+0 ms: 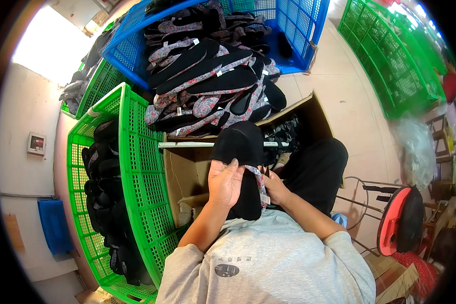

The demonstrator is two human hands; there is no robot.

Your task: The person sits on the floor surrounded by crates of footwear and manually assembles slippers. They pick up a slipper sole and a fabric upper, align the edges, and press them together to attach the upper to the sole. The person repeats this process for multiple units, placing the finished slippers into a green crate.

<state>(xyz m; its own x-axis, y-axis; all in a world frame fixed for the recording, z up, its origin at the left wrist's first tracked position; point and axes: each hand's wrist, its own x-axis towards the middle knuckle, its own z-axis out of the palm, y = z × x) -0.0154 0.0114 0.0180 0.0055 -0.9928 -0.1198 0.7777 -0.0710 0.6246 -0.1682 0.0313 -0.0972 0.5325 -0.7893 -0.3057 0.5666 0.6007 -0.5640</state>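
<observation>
A black slipper (238,141) with a floral edge is held up in front of my chest. My left hand (225,183) grips it near the middle, thumb on the black face. My right hand (274,186) is closed at its right edge, beside the floral trim and a small white tag (265,199). A small dark pointed thing shows at the right fingertips; its kind is too small to make out. Just beyond the slipper rises a large heap of black and floral slippers (207,83), spilling from a blue plastic crate (309,30).
At my left stands a green plastic crate (129,167) of black slippers. A cardboard box (180,175) with a white bar (187,145) across it sits before me. To the right are a red-and-black round stool seat (395,220) and more green crates (390,66).
</observation>
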